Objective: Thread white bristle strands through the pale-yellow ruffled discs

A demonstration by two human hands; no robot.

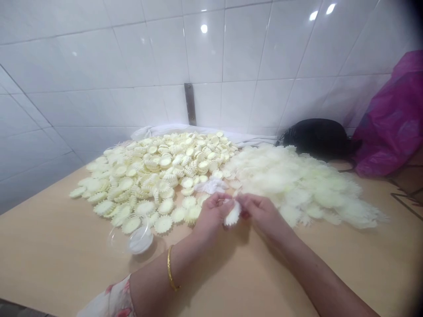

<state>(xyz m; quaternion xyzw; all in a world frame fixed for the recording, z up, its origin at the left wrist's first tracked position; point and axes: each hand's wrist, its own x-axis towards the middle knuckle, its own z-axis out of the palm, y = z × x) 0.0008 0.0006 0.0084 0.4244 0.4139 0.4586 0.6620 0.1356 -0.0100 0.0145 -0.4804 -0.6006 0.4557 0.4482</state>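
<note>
Over tabletop (pixel 56 246), left hand (pixel 213 215), right hand (pixel 261 215) narrow grip on scalloped white piece (pixel 233 215), half-hidden

A white scalloped disc (pixel 232 214), frilled along its edge, hangs tilted, pinched between the left grip (pixel 213 215) and right grip (pixel 261 215). Just beyond lie a heap of cream ridged scalloped cups (pixel 155 176) and a flatter, fluffier pile of pale frilled discs (pixel 297 185).
</note>
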